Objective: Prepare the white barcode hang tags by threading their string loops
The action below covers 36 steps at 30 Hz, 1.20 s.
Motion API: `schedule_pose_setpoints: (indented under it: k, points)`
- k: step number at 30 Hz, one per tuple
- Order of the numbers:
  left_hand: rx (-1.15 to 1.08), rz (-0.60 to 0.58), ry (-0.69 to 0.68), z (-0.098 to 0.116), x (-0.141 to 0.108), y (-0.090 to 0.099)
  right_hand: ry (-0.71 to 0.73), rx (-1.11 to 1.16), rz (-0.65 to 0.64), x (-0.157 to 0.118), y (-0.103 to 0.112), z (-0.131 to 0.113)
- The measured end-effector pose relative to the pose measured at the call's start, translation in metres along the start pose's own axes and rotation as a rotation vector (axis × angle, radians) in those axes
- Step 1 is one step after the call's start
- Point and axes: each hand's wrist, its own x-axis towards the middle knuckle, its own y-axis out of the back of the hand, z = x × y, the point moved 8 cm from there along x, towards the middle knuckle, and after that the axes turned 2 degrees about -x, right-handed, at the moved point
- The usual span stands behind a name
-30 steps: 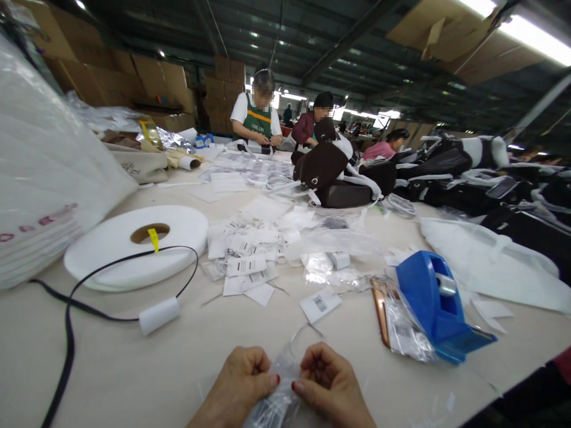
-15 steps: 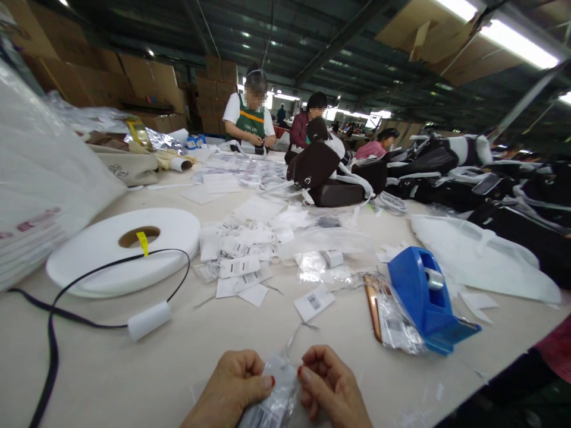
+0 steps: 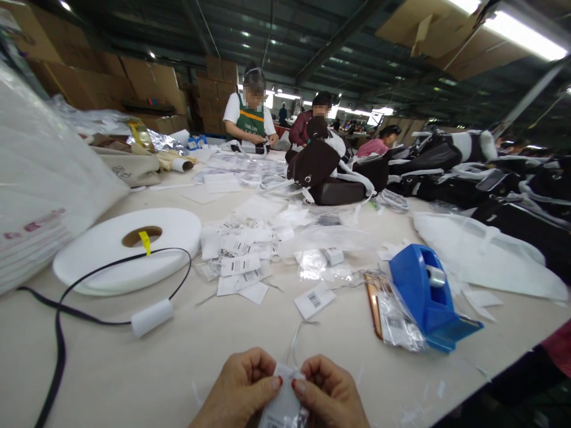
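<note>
In the head view, your left hand and right hand each pinch the packaged tag between thumb and fingers, one at either side. It sits left of the blue tape dispenser and nearer you, a thin cord trailing from its far end. Also left of the dispenser are a barcode tag, the tag pile and, farthest, the white roll.

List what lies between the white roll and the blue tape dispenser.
In the head view: piled white tags, clear plastic, a lone barcode tag and, beside the dispenser, a copper-edged object partly under a plastic packet.
</note>
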Motion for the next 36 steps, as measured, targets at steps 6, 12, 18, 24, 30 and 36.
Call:
schedule_pose_setpoints:
  k: [6,12,18,24,30,36]
  points:
    - [0.054,-0.004,-0.012,0.012,-0.003,-0.001,-0.007,0.091,-0.008,-0.001,0.000,0.002]
    - [-0.071,-0.095,0.034,0.007,-0.005,-0.007,-0.053,0.181,-0.031,-0.002,-0.001,0.004]
    - [-0.063,-0.081,0.015,0.015,-0.009,-0.014,-0.088,0.191,-0.028,-0.003,-0.001,0.006]
    - [-0.039,-0.064,0.029,0.017,-0.011,-0.013,-0.096,0.183,-0.009,-0.003,0.001,0.008]
    - [-0.017,-0.049,0.032,0.017,-0.010,-0.011,-0.107,0.163,-0.015,-0.003,0.000,0.009]
    - [-0.014,0.078,0.007,0.014,-0.005,-0.004,-0.074,0.206,0.010,-0.001,0.001,0.010]
